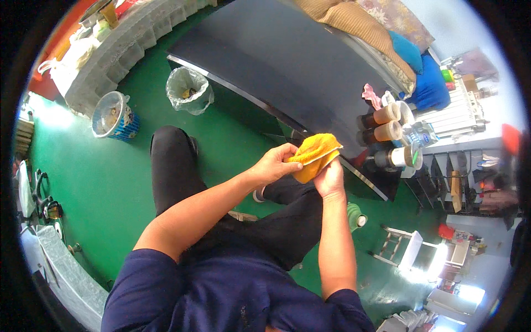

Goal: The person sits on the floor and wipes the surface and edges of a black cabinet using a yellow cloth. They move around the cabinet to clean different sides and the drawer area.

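Note:
Both hands are raised over my lap, close to the near edge of a glossy dark table [265,54]. Between them is a yellow cloth [314,155] with a pale stitched edge, folded or bunched up. My left hand [278,163] pinches its left side, the thumb lying on the front. From below and the right, my right hand [330,179] grips the cloth, and its fingers are partly hidden behind the fabric. Whether anything is wrapped inside the cloth cannot be seen.
Several brownish cups or jars [388,132], a plastic packet [421,133] and a pink cloth or tissue [371,96] stand at the table's right end. On the green floor are a lined waste bin [199,101], a blue patterned bucket [126,124], a green bottle-like container [355,216] and a stepladder [410,251].

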Motion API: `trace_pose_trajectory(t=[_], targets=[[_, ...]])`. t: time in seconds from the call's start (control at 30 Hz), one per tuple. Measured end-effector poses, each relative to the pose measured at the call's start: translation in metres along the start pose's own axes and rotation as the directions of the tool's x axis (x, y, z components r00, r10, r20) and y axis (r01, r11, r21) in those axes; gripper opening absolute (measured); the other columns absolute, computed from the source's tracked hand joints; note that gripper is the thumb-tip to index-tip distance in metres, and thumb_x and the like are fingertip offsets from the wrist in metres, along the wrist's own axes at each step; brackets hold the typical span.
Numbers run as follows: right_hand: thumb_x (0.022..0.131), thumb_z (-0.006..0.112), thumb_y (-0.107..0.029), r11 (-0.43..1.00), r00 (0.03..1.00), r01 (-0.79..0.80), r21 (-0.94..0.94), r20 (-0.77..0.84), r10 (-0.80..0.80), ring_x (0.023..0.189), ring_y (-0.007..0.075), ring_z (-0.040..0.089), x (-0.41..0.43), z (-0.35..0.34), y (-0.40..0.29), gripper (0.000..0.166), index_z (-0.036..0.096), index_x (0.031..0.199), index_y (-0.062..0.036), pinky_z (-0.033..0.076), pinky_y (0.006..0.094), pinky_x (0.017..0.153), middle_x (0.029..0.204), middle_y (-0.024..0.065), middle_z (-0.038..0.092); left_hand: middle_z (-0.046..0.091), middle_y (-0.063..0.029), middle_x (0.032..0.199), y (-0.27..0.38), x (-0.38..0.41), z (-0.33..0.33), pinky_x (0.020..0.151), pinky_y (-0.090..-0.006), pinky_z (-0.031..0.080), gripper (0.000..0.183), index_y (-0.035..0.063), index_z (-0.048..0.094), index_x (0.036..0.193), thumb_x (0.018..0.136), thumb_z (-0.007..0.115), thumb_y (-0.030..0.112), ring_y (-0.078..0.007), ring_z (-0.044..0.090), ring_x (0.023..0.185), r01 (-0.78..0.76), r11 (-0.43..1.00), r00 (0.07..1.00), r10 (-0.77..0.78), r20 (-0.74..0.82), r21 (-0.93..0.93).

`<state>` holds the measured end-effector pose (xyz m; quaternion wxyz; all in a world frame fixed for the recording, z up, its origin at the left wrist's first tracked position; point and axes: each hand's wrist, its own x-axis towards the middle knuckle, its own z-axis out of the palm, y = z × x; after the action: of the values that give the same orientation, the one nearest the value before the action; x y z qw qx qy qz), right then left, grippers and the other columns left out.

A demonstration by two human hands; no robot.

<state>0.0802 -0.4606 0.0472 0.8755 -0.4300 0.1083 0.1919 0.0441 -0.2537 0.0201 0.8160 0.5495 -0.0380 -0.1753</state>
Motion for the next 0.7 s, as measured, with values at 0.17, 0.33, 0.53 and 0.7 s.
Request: trace_pose_trajectory(t=[0.17,0.33,0.53,0.7], targets=[[0.110,0.046,-0.031,0.996,0.983,0.039,0.079,-0.183,-0.024,0.130,0.0268,0.062,-0.017,-0.012,0.039,0.041,0.062,0.137,-0.0047,0.047,0.0450,0.112,0.139,0.0111,0.067,0.071,-0.0145,0.106,0.022,-0.034,-0.004,0.091,-0.0373,0.056,0.042,0.0010,0.063,0.120,0.087,0.082,0.018,-0.0226,0.068,0.101,0.080,0.830,0.994,-0.024,-0.109,0.552],[0.108,0.054,-0.038,0.992,0.990,-0.019,0.126,-0.134,0.036,0.119,0.0268,0.068,-0.042,0.007,0.054,0.042,0.064,0.133,-0.0057,0.053,0.0459,0.103,0.130,0.0110,0.070,0.070,-0.0155,0.104,0.029,-0.058,-0.019,0.086,-0.0401,0.054,0.047,0.0014,0.061,0.110,0.082,0.087,0.028,-0.0245,0.068,0.098,0.097,0.688,0.995,-0.054,-0.083,0.719],[0.104,0.065,-0.028,0.978,0.980,0.103,-0.182,-0.151,-0.131,0.114,0.0259,0.069,-0.049,0.033,0.065,0.034,0.060,0.130,-0.0070,0.054,0.0456,0.102,0.125,0.0097,0.069,0.066,-0.0095,0.099,0.045,-0.071,-0.018,0.080,-0.0378,0.054,0.047,0.0029,0.063,0.106,0.088,0.084,0.041,-0.0201,0.064,0.092,-0.002,0.662,0.990,-0.104,0.095,0.750],[0.097,0.057,0.000,0.952,0.964,0.220,-0.213,-0.101,-0.245,0.115,0.0251,0.068,-0.041,0.039,0.073,0.034,0.060,0.131,-0.0044,0.054,0.0411,0.104,0.122,0.0086,0.068,0.065,-0.0046,0.102,0.045,-0.076,-0.007,0.084,-0.0373,0.057,0.034,0.0053,0.067,0.112,0.102,0.071,0.038,-0.0177,0.064,0.097,0.352,0.923,0.936,-0.350,-0.043,0.152]])
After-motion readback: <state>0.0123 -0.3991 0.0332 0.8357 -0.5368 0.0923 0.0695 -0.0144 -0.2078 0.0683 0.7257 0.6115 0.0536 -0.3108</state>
